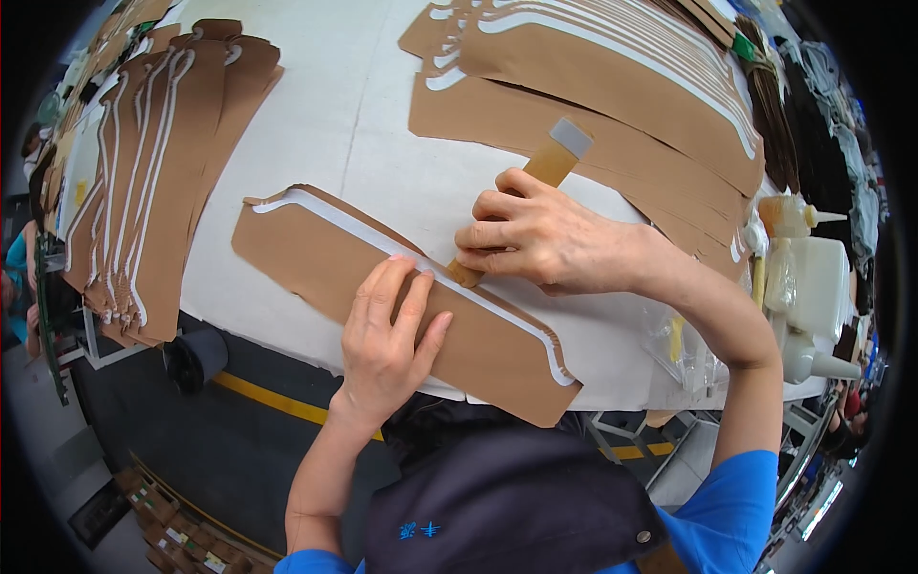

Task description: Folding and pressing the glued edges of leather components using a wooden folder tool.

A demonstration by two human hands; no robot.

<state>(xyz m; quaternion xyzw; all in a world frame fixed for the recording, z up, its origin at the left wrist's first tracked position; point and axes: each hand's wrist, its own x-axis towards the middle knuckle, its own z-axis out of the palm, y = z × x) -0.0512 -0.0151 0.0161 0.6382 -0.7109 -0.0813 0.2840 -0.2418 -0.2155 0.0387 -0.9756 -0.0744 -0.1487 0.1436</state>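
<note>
A brown cut panel [316, 268] with a white strip [338, 219] along its upper edge lies at an angle on the white table [316, 105]. My left hand [390, 337] rests on the panel's middle, fingers apart, fingertips at the white strip. My right hand [540, 234] grips a flat yellowish tool [550, 158] with a grey end pointing up and away. The tool's lower end meets the panel's upper edge beside the strip, just right of my left fingertips.
Brown pieces with white strips lie stacked at left [182, 163] and upper right [593, 67]. White plastic bottles [818, 287] and a clear bag [679, 359] are at right. A dark bucket [194, 359] stands below the table's left edge. Other people [17, 268] appear at the margins.
</note>
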